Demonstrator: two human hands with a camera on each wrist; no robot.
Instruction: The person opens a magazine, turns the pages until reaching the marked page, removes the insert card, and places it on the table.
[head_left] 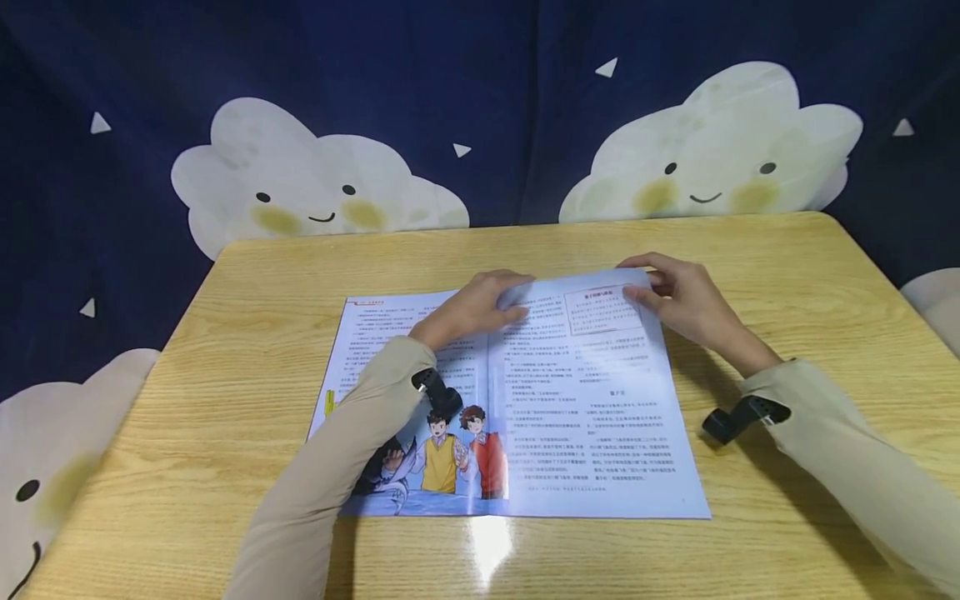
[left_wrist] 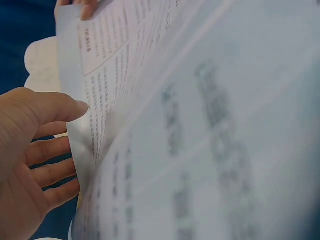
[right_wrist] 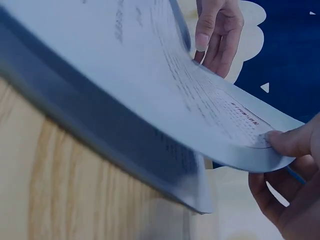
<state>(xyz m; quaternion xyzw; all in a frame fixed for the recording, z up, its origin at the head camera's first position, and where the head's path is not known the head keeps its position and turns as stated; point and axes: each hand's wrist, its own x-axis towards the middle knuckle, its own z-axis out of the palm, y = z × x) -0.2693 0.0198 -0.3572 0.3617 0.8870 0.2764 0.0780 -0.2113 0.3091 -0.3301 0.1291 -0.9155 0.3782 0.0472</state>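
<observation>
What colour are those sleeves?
The sleeves are plain beige, showing best in the head view.

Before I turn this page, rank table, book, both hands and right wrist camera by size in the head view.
Largest to smallest:
1. Table
2. Book
3. Left hand and right hand: too alike to rank
4. Right wrist camera

Cloud-printed backdrop (head_left: 450,67) behind wooden table (head_left: 225,375)
</observation>
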